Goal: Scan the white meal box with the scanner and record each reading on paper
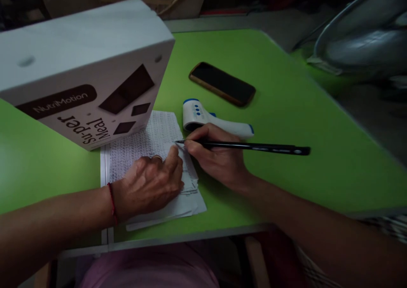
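Note:
A stack of paper sheets (160, 129), densely covered in small writing, lies on the green table. My left hand (152, 180) presses on the stack, its fingers curled and the index fingertip by the pen tip. A ring and a red wrist string show on it. Pinched in my right hand (219, 156) is a long black pen (263, 147), its tip touching or just above the writing at the stack's right side. Just beyond that hand lies a white and blue infrared thermometer (219, 123), partly hidden by my fingers.
A tall white box (124, 80) with dark printing stands at the left, against the papers' far edge. A smartphone (222, 84) in a brown case lies behind the thermometer. The green table (305, 110) reaches to the right. Past its far corner is a large metallic round object (365, 38).

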Demonstrator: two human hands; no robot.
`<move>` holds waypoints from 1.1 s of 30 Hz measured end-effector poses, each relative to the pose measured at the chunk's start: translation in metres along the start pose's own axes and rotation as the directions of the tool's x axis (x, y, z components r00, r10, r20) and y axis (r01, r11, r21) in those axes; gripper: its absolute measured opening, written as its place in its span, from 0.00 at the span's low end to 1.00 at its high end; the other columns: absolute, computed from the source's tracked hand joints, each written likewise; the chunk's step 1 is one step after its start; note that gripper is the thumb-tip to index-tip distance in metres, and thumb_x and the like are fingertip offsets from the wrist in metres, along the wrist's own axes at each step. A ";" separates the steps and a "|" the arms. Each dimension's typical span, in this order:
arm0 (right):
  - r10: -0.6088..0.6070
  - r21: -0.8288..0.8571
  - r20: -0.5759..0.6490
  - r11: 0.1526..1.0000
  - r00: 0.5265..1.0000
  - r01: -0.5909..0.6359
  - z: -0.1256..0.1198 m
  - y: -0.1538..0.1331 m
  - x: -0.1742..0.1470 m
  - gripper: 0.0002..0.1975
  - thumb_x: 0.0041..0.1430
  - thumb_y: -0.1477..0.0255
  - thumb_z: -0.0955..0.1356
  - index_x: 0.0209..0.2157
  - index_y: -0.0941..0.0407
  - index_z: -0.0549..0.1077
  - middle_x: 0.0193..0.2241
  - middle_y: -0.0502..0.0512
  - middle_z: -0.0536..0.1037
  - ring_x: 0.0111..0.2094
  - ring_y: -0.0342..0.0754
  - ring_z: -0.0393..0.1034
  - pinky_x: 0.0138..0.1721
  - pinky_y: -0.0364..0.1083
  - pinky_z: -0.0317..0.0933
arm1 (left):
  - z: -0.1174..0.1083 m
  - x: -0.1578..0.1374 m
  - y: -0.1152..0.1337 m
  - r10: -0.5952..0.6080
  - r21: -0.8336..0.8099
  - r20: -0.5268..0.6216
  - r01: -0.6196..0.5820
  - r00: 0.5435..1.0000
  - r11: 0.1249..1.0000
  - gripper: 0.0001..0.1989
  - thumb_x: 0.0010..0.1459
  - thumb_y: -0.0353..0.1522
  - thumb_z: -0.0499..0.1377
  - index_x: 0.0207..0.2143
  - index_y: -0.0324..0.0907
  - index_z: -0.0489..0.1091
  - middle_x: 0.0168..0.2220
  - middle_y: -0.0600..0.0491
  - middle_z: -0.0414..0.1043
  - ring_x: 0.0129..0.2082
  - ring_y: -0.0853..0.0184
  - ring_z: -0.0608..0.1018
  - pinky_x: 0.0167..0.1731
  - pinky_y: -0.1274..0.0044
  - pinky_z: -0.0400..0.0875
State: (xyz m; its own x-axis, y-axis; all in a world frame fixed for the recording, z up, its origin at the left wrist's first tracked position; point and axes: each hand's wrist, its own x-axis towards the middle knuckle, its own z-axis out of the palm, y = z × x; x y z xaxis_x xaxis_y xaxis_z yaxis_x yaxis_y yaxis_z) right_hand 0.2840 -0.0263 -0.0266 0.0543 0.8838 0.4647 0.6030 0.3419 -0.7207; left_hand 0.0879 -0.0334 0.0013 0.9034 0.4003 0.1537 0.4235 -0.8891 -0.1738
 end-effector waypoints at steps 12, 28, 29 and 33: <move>-0.030 -0.004 -0.025 1.000 0.999 0.030 0.003 0.001 -0.002 0.07 0.54 0.73 0.67 0.23 0.52 0.67 0.17 0.45 0.69 0.18 0.42 0.62 0.21 0.43 0.60 | -0.001 0.001 0.000 0.010 -0.004 0.026 -0.010 1.000 1.000 0.19 0.71 0.30 0.49 0.55 0.29 0.73 0.61 0.34 0.70 0.26 0.65 0.79 0.21 0.72 0.75; 0.002 -0.034 -0.025 0.999 1.000 -0.003 -0.003 0.003 -0.001 0.07 0.53 0.73 0.68 0.23 0.51 0.68 0.17 0.46 0.71 0.18 0.44 0.63 0.21 0.44 0.61 | -0.003 0.001 -0.001 0.019 -0.007 0.022 -0.019 1.000 1.000 0.16 0.70 0.29 0.51 0.52 0.30 0.74 0.61 0.34 0.71 0.26 0.65 0.79 0.20 0.72 0.73; 0.007 -0.038 -0.027 0.999 1.000 -0.008 -0.003 0.003 -0.001 0.07 0.53 0.73 0.68 0.23 0.51 0.68 0.17 0.46 0.71 0.18 0.44 0.63 0.21 0.44 0.61 | -0.003 0.001 -0.001 0.017 -0.006 0.019 -0.017 1.000 1.000 0.16 0.70 0.29 0.51 0.52 0.30 0.74 0.60 0.34 0.71 0.26 0.65 0.79 0.20 0.72 0.74; 0.003 -0.042 -0.026 0.999 1.000 -0.004 -0.002 0.004 -0.001 0.07 0.53 0.74 0.68 0.23 0.51 0.68 0.18 0.46 0.71 0.19 0.43 0.63 0.21 0.44 0.61 | -0.003 0.001 -0.001 0.004 -0.004 0.000 -0.004 1.000 1.000 0.17 0.69 0.29 0.51 0.51 0.31 0.75 0.59 0.36 0.73 0.26 0.64 0.79 0.20 0.71 0.74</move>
State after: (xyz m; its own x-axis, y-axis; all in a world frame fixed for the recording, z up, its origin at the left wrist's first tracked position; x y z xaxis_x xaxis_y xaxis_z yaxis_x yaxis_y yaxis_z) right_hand 0.2883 -0.0269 -0.0288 0.0763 0.8763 0.4756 0.6361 0.3245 -0.7001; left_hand 0.0879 -0.0329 0.0041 0.9051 0.3968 0.1529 0.4197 -0.8916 -0.1703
